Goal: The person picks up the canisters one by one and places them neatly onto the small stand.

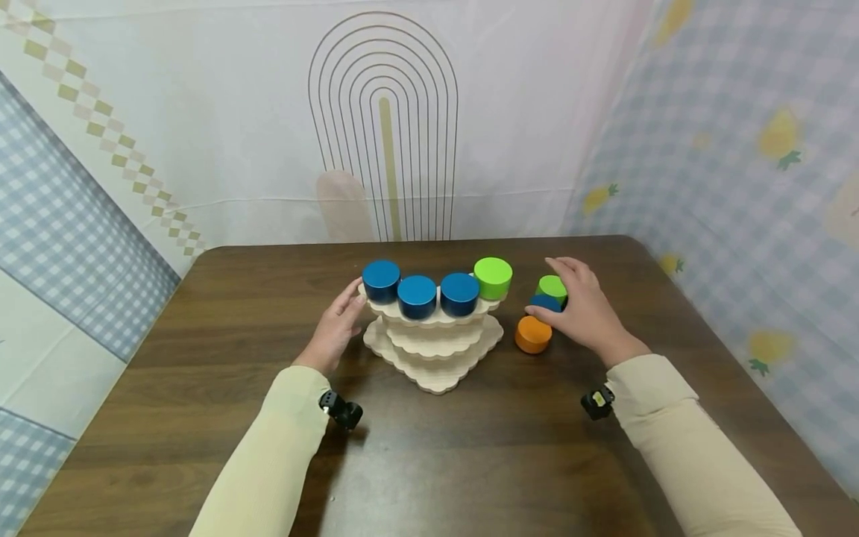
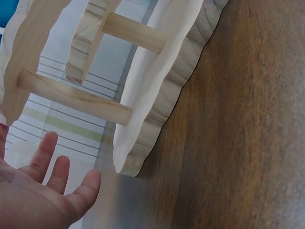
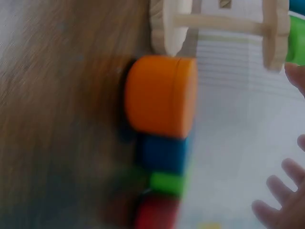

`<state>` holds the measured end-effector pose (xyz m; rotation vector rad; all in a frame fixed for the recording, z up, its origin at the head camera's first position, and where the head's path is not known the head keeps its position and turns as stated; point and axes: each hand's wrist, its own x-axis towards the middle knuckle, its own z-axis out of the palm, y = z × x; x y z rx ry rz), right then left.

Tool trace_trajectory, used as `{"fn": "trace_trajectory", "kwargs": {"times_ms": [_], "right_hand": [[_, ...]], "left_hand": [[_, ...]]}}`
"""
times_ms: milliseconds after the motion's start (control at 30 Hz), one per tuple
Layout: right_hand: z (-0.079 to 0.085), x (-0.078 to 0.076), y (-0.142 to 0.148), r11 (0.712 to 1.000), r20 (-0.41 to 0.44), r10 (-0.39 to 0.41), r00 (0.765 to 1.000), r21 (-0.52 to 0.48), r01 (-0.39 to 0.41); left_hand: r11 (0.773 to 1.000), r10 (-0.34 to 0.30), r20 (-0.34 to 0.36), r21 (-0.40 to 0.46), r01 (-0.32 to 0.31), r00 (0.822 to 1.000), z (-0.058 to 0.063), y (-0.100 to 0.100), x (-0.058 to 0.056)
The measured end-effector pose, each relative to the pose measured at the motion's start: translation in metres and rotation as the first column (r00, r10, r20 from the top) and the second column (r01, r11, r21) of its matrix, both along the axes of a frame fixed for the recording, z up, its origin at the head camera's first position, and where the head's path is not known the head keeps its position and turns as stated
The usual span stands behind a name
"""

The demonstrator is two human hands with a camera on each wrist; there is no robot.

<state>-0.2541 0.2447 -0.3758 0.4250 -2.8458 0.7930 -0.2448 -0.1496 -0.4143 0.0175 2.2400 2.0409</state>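
A pale wooden tiered stand (image 1: 436, 375) with scalloped edges stands on the table. Along its top tier sit three blue cylinders (image 1: 417, 297) and a green cylinder (image 1: 493, 278) at the right end. My left hand (image 1: 333, 333) is at the top tier's left end, fingers loosely extended; whether the thumb touches is hidden. In the left wrist view, wooden pegs (image 2: 76, 98) join the tiers. My right hand (image 1: 589, 307), fingers spread and holding nothing, hovers by an orange cylinder (image 1: 533, 335), a blue cylinder (image 1: 546, 302) and a green cylinder (image 1: 552, 286) on the table.
A red piece (image 3: 157, 212), blurred, lies beyond the green cylinder in the right wrist view. The dark brown wooden table (image 1: 443, 470) carries everything. Patterned cloth (image 1: 523, 127) hangs behind it and on both sides.
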Motion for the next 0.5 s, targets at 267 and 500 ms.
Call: {"fn": "trace_trajectory", "kwargs": {"times_ms": [267, 500], "right_hand": [[-0.012, -0.004, 0.024, 0.998, 0.005, -0.056, 0.998, 0.008, 0.056], [-0.024, -0.010, 0.037, 0.996, 0.023, -0.087, 0.996, -0.001, 0.087]], "left_hand": [[1.000, -0.001, 0.004, 0.025, 0.000, 1.000, -0.001, 0.002, 0.000], [1.000, 0.003, 0.005, 0.021, -0.003, 1.000, -0.001, 0.000, -0.001]]}}
